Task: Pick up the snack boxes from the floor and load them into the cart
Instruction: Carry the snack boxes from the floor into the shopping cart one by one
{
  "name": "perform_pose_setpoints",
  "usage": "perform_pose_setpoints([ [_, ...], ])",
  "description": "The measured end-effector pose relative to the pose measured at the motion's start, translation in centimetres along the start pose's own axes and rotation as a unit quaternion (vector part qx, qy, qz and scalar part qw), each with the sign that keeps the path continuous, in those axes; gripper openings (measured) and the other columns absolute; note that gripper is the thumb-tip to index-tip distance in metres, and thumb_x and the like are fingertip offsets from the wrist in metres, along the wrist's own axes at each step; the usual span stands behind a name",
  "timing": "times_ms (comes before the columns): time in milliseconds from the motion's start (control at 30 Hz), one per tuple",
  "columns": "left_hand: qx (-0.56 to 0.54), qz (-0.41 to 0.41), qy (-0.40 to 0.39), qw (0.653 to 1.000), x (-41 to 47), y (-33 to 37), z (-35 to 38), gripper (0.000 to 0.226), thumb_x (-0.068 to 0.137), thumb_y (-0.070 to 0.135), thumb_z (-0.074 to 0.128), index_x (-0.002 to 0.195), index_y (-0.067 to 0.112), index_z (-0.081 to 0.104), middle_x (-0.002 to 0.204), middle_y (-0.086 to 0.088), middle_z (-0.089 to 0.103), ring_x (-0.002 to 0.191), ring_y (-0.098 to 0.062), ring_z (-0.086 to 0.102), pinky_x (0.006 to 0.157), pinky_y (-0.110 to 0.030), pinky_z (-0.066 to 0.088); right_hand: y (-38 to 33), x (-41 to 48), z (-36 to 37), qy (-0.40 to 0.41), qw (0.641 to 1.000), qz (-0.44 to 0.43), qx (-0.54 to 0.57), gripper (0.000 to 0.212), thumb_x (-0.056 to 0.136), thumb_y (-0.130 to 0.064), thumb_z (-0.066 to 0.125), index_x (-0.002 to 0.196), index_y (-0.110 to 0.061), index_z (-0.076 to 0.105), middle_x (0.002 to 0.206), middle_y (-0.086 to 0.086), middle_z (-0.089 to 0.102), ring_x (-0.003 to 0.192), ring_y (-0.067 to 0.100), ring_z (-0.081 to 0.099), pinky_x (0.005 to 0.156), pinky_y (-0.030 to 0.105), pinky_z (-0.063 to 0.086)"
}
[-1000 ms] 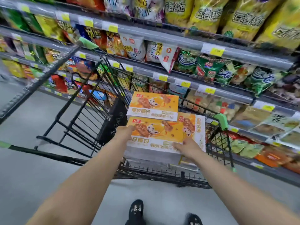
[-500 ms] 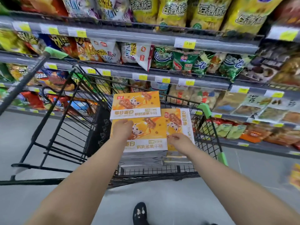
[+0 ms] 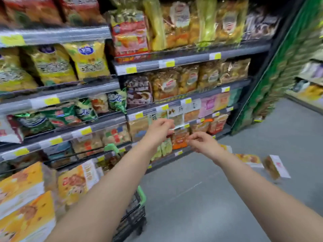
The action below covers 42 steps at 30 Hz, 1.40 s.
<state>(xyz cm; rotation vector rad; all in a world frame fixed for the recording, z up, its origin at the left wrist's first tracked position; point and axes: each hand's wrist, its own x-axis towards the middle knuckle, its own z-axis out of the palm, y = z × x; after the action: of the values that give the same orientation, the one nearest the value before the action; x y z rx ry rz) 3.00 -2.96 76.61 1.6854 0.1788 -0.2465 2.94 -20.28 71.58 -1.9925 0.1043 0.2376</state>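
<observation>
Down at the cart's [image 3: 138,205] near corner, 3 orange snack boxes [image 3: 26,198] sit loaded. Left hand [image 3: 160,128] and right hand [image 3: 203,143] hang over the floor [image 3: 201,198], fingers loosely curled, holding nothing. 2 more boxes [image 3: 262,163] lie by the shelf's [image 3: 174,155] base edge, 1 tipped on its side. Risks: blurred view, likely a fast turn; a rushed grab could fumble the tipped box.

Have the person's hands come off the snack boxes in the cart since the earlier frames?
Yes. The left hand and right hand are off the snack boxes in the cart, empty and reaching right, towards boxes on the floor.
</observation>
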Motion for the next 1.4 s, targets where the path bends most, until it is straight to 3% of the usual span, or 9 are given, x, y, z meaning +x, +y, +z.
perform_pose_setpoints([
  [100,0.009,0.028,-0.066,0.997,2.3,1.8,9.3,0.013,0.095,0.018,0.050,0.095,0.020,0.062,0.093,0.002,0.064,0.081,-0.010,0.061,0.065,-0.025,0.043,3.6,-0.9,-8.9,0.087,0.996,0.013,0.022,0.017,0.086,-0.013,0.067,0.077,-0.022,0.057,0.074,0.000,0.058,0.067,0.009,0.055,0.060,0.018,0.043],
  [200,0.019,0.027,-0.120,0.992,3.8,1.8,17.7,0.012,0.093,0.017,0.051,0.089,0.023,0.060,0.084,0.004,0.063,0.071,-0.006,0.058,0.056,-0.022,0.034,7.7,-2.6,-16.0,0.157,0.986,0.037,0.042,0.021,0.086,-0.005,0.065,0.077,-0.020,0.053,0.069,0.003,0.055,0.055,0.004,0.055,0.053,0.014,0.042],
  [367,0.036,0.004,-0.205,0.978,4.6,1.1,28.7,0.014,0.094,0.018,0.051,0.085,0.024,0.060,0.092,0.003,0.066,0.080,-0.011,0.060,0.062,-0.023,0.037,13.9,-5.8,-24.4,0.279,0.951,0.091,0.092,0.026,0.086,0.000,0.064,0.076,-0.017,0.047,0.065,0.002,0.050,0.058,0.011,0.047,0.043,0.008,0.034],
  [533,0.055,-0.029,-0.262,0.963,6.0,0.8,37.0,0.012,0.096,0.020,0.048,0.088,0.024,0.057,0.091,0.005,0.064,0.082,-0.012,0.059,0.066,-0.024,0.037,19.7,-7.3,-29.4,0.335,0.923,0.145,0.122,0.029,0.085,0.004,0.061,0.078,-0.019,0.046,0.067,0.000,0.046,0.058,0.012,0.043,0.050,0.011,0.037],
  [633,0.053,-0.047,-0.278,0.958,8.3,0.1,41.3,0.012,0.094,0.017,0.050,0.089,0.024,0.058,0.091,0.003,0.063,0.084,-0.014,0.059,0.069,-0.024,0.038,22.8,-6.6,-31.9,0.338,0.913,0.183,0.135,0.020,0.085,-0.003,0.063,0.093,-0.017,0.052,0.075,0.002,0.048,0.064,0.014,0.045,0.061,0.023,0.037],
  [800,0.052,-0.075,-0.287,0.954,13.8,-0.5,48.3,0.014,0.091,0.013,0.054,0.085,0.023,0.061,0.086,0.004,0.064,0.075,-0.010,0.059,0.065,-0.024,0.038,27.0,-2.6,-37.2,0.336,0.907,0.213,0.139,0.020,0.086,-0.008,0.063,0.102,-0.015,0.053,0.077,0.002,0.049,0.068,0.017,0.047,0.063,0.026,0.039],
  [1133,0.019,-0.151,-0.203,0.967,27.8,0.8,59.8,0.013,0.087,0.006,0.055,0.085,0.018,0.060,0.078,0.000,0.061,0.070,-0.010,0.059,0.056,-0.025,0.037,32.5,10.2,-48.9,0.284,0.910,0.255,0.160,0.020,0.085,-0.008,0.061,0.094,-0.021,0.051,0.073,0.000,0.048,0.070,0.018,0.047,0.066,0.028,0.039],
  [1267,0.018,-0.177,-0.145,0.973,32.8,0.8,62.5,0.013,0.088,0.012,0.055,0.098,0.018,0.061,0.086,0.002,0.064,0.075,-0.007,0.060,0.067,-0.025,0.041,34.4,15.5,-52.6,0.248,0.922,0.256,0.151,0.021,0.085,-0.008,0.060,0.086,-0.026,0.049,0.069,-0.002,0.050,0.067,0.014,0.049,0.069,0.028,0.040],
  [1400,-0.003,-0.209,-0.086,0.974,37.9,0.1,64.3,0.010,0.090,0.012,0.053,0.093,0.019,0.060,0.093,0.000,0.064,0.083,-0.011,0.061,0.060,-0.021,0.041,36.6,21.6,-56.0,0.196,0.938,0.254,0.127,0.023,0.085,-0.006,0.061,0.080,-0.025,0.050,0.067,-0.002,0.048,0.065,0.016,0.047,0.069,0.031,0.039],
])
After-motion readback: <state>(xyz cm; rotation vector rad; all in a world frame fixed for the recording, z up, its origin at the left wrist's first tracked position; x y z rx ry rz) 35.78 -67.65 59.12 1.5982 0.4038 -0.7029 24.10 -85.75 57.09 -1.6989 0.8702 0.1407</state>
